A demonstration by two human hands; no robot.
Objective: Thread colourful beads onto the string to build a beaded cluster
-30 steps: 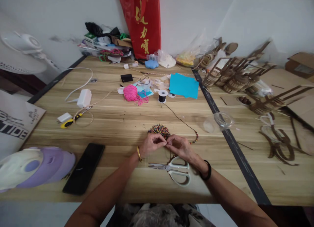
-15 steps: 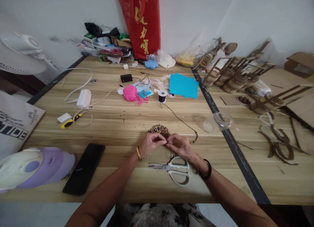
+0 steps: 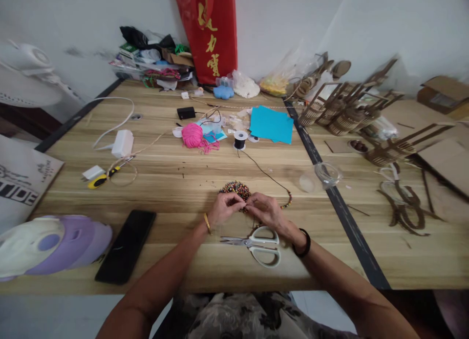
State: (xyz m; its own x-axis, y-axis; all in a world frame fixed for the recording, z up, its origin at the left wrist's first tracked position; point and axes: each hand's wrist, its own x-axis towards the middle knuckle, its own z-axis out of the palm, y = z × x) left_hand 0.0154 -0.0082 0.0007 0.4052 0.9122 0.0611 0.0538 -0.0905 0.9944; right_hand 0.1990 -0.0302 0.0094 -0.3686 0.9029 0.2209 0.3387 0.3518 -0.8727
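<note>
My left hand (image 3: 227,206) and my right hand (image 3: 264,208) meet fingertip to fingertip, each in a pinch. What sits between the tips is too small to make out; a dark cord (image 3: 254,222) hangs just below them. Right behind the fingers lies a heap of small multicoloured beads (image 3: 234,186). A black cord (image 3: 264,171) runs from a white spool (image 3: 240,140) toward my right hand, with some beads (image 3: 290,200) threaded near its end. Scissors with white handles (image 3: 252,242) lie on the table just in front of my hands, blades pointing left.
To the left are a black phone (image 3: 126,246), a purple and white device (image 3: 58,248) and a yellow cutter (image 3: 98,181). Farther back lie pink yarn (image 3: 192,135) and blue sheets (image 3: 271,125). On the right stand several woven baskets (image 3: 340,116) and a coil of clear line (image 3: 327,174).
The view has shifted slightly, so the table's things appear a little higher and to the left. Both hands keep their pinch at nearly the same place by the beads.
</note>
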